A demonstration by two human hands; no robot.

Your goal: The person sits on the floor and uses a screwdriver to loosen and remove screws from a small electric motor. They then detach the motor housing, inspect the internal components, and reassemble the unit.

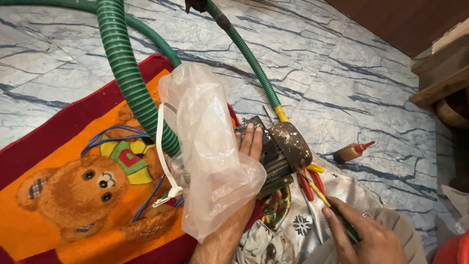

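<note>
Now the left hand (246,146) lies flat, fingers straight and together, pressed on the dark ribbed motor (271,154) sitting at the edge of the bear-print mat (63,205); a clear plastic bag (210,151) drapes over the wrist and hides much of that arm; the right hand (364,237) is closed around a yellow-and-green screwdriver (322,195), tip at the motor's stained end cap (292,145); red-handled pliers (312,183) peek out beneath, mostly covered; the green hose (127,73) runs off the top edge.
</note>
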